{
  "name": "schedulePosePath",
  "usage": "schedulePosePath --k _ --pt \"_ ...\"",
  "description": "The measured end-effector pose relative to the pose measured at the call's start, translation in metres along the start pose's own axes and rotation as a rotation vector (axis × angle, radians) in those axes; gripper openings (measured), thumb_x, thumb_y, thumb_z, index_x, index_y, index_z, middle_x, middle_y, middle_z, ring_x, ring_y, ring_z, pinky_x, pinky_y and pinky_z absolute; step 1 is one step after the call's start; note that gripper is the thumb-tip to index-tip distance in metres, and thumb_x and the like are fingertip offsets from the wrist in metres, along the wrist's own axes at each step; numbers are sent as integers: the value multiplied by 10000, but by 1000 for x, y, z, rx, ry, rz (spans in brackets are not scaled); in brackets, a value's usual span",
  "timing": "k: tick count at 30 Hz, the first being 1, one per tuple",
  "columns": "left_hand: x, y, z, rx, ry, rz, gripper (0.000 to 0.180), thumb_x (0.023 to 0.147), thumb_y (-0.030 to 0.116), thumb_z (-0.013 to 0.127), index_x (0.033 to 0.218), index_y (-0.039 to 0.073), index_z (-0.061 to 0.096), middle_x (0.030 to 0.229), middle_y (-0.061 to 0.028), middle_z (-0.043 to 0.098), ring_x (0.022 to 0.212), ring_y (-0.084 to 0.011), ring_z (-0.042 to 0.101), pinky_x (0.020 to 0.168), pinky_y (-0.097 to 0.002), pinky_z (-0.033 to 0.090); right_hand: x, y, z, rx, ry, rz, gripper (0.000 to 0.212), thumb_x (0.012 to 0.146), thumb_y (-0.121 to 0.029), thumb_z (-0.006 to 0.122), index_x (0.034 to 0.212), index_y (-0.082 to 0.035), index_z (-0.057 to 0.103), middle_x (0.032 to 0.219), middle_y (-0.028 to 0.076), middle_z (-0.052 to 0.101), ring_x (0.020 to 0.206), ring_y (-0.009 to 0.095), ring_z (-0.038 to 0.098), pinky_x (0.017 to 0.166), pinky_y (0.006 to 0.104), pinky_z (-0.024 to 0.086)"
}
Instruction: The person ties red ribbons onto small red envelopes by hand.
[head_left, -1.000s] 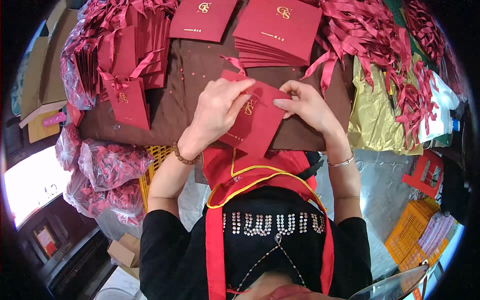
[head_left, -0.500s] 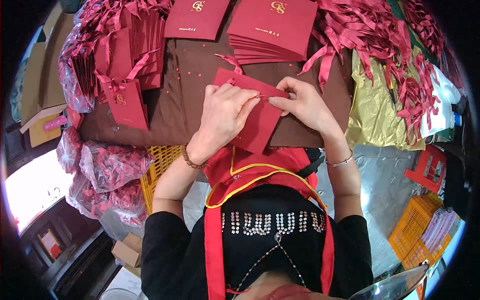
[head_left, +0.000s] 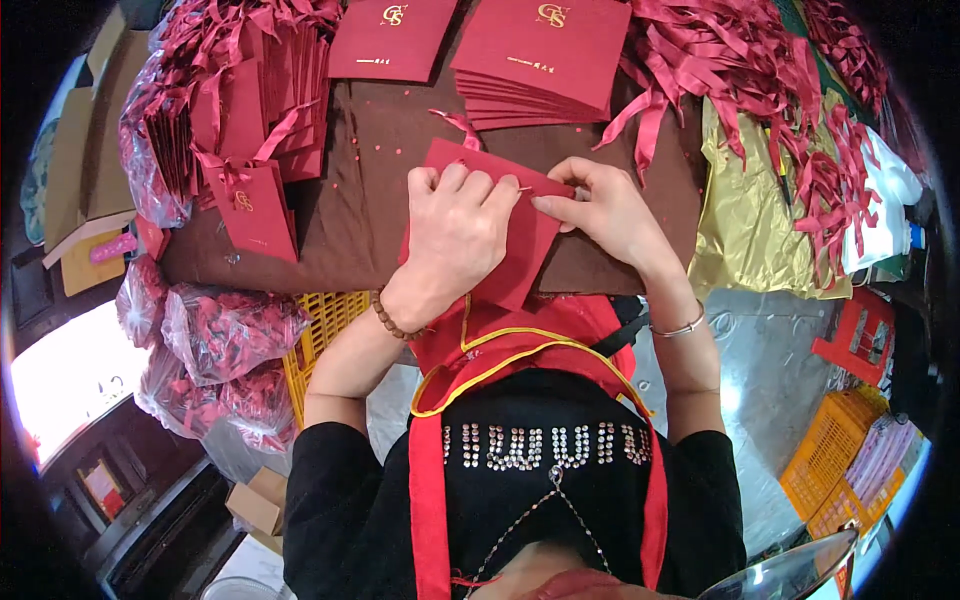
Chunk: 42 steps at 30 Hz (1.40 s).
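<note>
Head view: one red bag [head_left: 530,245], tilted, at the near edge of one brown-covered table [head_left: 370,200]. Right grip [head_left: 612,210]: pinched closed on the bag's right edge, thumb in front. Left grip [head_left: 460,225]: fingers bent inward over the bag's front; thumb hidden, closure and hold impossible to tell. Just beyond the bag's top edge: one ribbon end [head_left: 457,128]. Farther back: one stack [head_left: 545,60] of at least six red bags; beside it, one single bag [head_left: 390,45]. At right: one ribbon heap [head_left: 715,60], one gold sheet [head_left: 740,220].
</note>
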<state>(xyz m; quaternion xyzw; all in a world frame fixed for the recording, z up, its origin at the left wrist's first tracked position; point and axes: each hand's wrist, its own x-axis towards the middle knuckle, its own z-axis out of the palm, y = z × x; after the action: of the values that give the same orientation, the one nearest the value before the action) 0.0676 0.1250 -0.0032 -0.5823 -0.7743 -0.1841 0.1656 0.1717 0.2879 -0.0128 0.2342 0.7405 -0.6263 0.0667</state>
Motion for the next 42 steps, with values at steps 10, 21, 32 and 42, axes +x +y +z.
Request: schedulePosePath --k 10,21,32,42 --pt "6 3 -4 74 -57 85 55 681 123 574 726 92 567 659 -32 475 698 -198 484 676 -379 325 -5 -6 1 -26 14 -37 206 802 -129 692 920 17 607 703 16 589 612 54 546 568 217 461" --pt "16 10 -13 159 -220 177 69 657 150 583 649 90 551 612 -40 489 666 -197 490 663 -391 322 -7 -4 4 -95 65 -205 168 799 -71 650 924 31 606 716 28 574 641 61 546 562 229 478" --pt "13 7 -15 149 -186 164 45 690 128 561 709 90 546 661 -37 487 682 -199 485 705 -390 336 -10 -7 8 -95 154 -295 158 809 -89 660 915 22 626 768 41 595 659 85 523 584 235 437" --pt "18 -7 -26 -124 -131 48 118 748 203 687 755 124 600 734 0 526 774 -186 514 727 -374 325 -20 -19 6 -177 137 -375 191 803 -92 670 953 18 627 848 92 611 746 169 574 661 281 445"
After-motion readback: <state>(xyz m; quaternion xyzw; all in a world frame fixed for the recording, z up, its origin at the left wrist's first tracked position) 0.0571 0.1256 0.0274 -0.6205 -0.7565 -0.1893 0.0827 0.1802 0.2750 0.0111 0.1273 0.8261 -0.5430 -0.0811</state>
